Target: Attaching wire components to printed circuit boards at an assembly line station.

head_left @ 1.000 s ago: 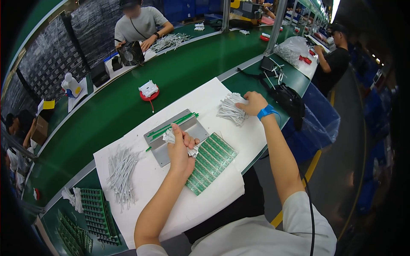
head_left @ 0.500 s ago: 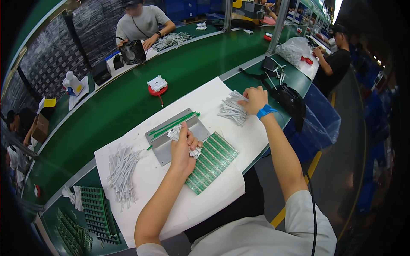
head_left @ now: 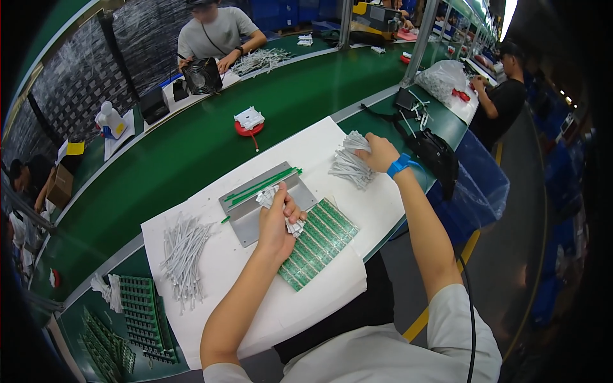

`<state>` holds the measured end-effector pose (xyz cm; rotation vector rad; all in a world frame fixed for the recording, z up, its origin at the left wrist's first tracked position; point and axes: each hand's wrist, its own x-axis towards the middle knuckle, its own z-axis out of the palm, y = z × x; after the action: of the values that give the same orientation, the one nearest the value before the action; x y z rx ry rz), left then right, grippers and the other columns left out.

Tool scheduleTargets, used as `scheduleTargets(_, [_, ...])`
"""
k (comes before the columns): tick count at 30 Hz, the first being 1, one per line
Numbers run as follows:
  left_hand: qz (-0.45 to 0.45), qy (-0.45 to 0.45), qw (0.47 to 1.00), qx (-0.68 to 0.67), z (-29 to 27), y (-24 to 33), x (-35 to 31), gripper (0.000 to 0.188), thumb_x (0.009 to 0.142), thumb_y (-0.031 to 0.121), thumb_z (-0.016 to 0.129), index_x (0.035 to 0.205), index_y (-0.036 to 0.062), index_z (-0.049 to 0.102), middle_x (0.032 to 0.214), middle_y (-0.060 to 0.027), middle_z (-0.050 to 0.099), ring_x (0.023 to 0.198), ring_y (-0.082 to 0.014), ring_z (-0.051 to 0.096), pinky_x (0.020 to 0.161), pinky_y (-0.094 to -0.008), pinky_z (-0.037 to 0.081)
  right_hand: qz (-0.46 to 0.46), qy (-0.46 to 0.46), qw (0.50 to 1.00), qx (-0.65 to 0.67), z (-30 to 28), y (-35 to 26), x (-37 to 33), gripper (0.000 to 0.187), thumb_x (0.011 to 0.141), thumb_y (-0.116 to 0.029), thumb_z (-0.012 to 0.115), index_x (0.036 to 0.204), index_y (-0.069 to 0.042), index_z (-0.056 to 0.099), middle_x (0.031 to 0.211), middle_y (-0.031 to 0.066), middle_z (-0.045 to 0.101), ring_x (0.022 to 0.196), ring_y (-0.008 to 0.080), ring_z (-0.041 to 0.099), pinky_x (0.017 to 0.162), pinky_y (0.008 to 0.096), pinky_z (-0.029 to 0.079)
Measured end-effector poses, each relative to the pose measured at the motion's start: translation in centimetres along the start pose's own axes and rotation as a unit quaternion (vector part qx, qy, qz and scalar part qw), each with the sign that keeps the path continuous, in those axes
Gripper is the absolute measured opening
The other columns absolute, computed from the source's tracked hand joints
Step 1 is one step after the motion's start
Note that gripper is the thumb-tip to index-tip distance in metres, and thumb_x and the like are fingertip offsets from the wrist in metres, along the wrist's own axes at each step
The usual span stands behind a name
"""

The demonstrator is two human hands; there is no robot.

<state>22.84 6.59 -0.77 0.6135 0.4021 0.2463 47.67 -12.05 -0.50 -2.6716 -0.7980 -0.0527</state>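
My left hand (head_left: 276, 223) is closed around a bundle of short white wires (head_left: 267, 197), whose ends stick out above and below the fist. It is over the near edge of a grey metal fixture (head_left: 249, 226), which has green strips (head_left: 263, 189) lying along it. Beside that hand lies a green circuit board panel (head_left: 322, 242) divided into rows. Farther right, my right hand (head_left: 381, 155) has its fingers curled on the edge of a pile of white wires (head_left: 350, 163); its fingertips are partly hidden among them.
Another pile of white wires (head_left: 185, 255) lies left on the white paper (head_left: 236, 306). Dark green board panels (head_left: 145, 316) sit at the lower left. Beyond is a green conveyor belt (head_left: 185, 156) carrying a red-and-white part (head_left: 249, 120). A black bag (head_left: 433, 150) lies at right. Co-workers sit nearby.
My right hand has shifted slightly down and left on the wire pile, and its fingers reach lower into it. My left hand keeps its grip on the bundle. The whole view has shifted slightly.
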Motion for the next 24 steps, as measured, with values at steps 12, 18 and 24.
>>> scheduleTargets(12, [-0.006,-0.015,1.0,0.025,-0.1,0.0,0.1,0.029,0.1,0.03,0.06,0.082,0.0121,0.048,0.06,0.0025,0.038,0.051,-0.01,0.038,0.062,-0.0308,0.043,-0.011,-0.173,0.979,0.11,-1.7,-0.2,0.6,0.082,0.075,-0.053,0.08,0.128,0.005,0.056,0.111,0.0229,0.067,0.102,0.0309,0.066,0.091,0.037,0.051])
scheduleTargets(18, [-0.008,-0.022,0.999,0.028,0.1,0.1,-0.2,0.027,0.1,0.028,0.06,0.083,0.0117,0.048,0.06,0.0025,0.04,0.051,-0.01,0.039,0.061,-0.0302,0.043,0.056,-0.228,0.948,0.217,-3.1,-0.5,0.3,0.091,0.078,-0.059,0.076,0.132,0.01,0.053,0.123,0.0256,0.062,0.109,0.028,0.062,0.088,0.0339,0.051])
scheduleTargets(24, [-0.008,-0.029,0.999,0.043,0.3,-0.3,-0.2,0.027,0.1,0.027,0.06,0.082,0.0114,0.047,0.06,0.0022,0.04,0.052,-0.0101,0.039,0.06,-0.0297,0.042,0.012,-0.137,0.983,0.119,-0.7,1.3,1.6,0.059,0.08,-0.044,0.078,0.109,0.007,0.069,0.095,0.0192,0.071,0.085,0.0261,0.068,0.077,0.0354,0.054])
